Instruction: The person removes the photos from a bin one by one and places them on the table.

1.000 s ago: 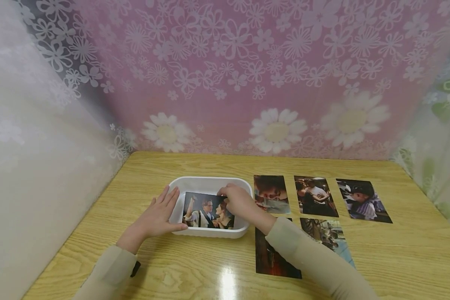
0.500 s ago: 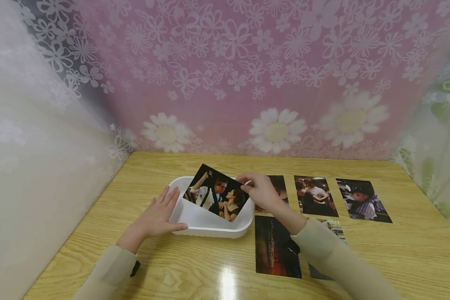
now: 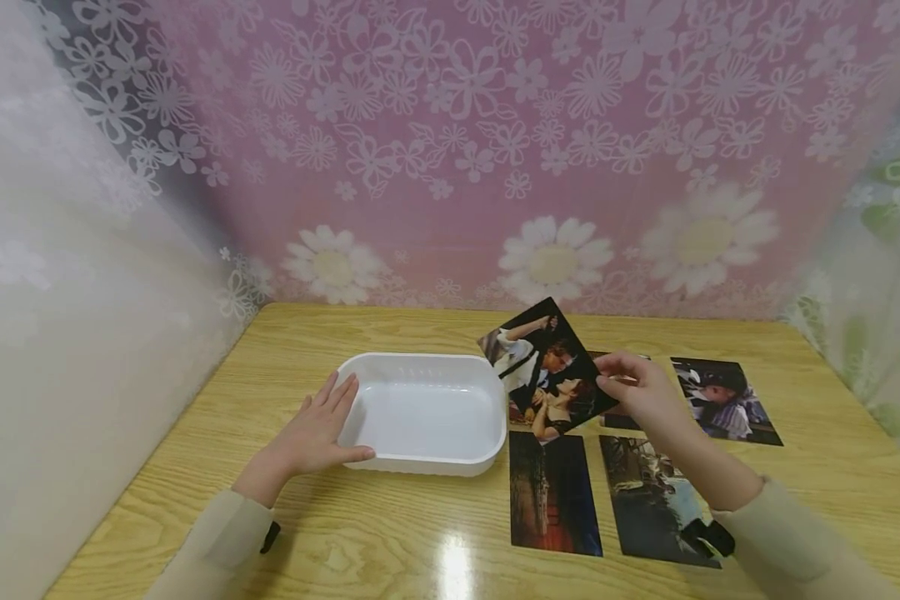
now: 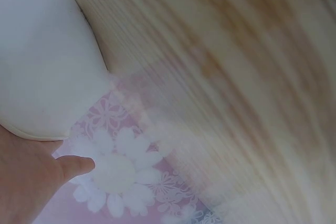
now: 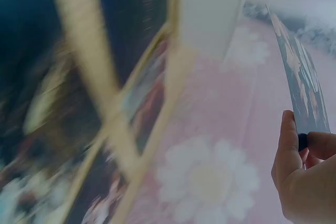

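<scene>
My right hand [image 3: 648, 408] pinches a photo print [image 3: 543, 371] of a dancing couple by its right corner, between thumb and fingers. The print is tilted and raised over the photos to the right of the tray; the right wrist view shows the same print [image 5: 302, 77] nearly edge-on. My left hand [image 3: 318, 429] rests with spread, straight fingers on the left end of a white plastic tray [image 3: 420, 465], the thumb along its near rim. Nothing lies inside the tray. In the left wrist view my left hand [image 4: 31, 177] touches the tray's edge [image 4: 47, 77].
Several photo prints lie in two rows on the wood-grain table [image 3: 390, 533]: a dark red one [image 3: 555, 496], a street scene [image 3: 645, 492] and a person in a cap [image 3: 727, 400] among them. The held print overlaps others at the back. A flowered curtain [image 3: 450, 167] stands behind.
My right hand has lifted the couple print out of the tray and carried it right, turning it clockwise. My left hand has stayed on the tray.
</scene>
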A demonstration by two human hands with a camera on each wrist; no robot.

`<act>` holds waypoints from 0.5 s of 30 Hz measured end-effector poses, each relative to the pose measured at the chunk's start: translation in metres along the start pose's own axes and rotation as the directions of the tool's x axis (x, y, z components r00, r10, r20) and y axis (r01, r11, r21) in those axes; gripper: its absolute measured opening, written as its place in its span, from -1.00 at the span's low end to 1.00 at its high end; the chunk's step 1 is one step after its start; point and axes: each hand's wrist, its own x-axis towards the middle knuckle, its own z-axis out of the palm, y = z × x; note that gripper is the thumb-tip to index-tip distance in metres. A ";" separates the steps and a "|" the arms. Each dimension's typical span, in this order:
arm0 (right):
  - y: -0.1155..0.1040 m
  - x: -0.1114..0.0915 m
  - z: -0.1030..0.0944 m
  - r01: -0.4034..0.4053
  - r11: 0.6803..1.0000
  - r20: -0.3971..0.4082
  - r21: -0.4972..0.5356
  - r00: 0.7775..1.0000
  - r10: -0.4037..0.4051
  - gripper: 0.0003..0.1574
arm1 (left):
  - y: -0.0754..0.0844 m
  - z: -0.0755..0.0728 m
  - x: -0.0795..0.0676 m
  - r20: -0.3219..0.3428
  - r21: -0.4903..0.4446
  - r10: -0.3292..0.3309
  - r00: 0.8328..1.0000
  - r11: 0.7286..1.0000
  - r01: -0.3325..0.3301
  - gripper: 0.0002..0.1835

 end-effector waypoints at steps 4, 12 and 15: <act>0.019 -0.016 -0.020 -0.060 0.998 -0.031 -0.010 0.998 0.059 -0.58 | 0.000 -0.001 0.000 -0.005 -0.001 -0.001 1.000 1.000 0.001 0.11; 0.064 -0.047 -0.055 -0.187 0.982 -0.054 0.028 0.981 0.188 -0.67 | 0.001 0.000 0.001 -0.014 -0.006 0.007 1.000 1.000 -0.007 0.11; 0.080 -0.059 -0.071 -0.240 0.969 -0.045 0.066 0.969 0.243 -0.82 | 0.001 0.002 0.001 -0.024 -0.016 0.014 1.000 1.000 -0.014 0.10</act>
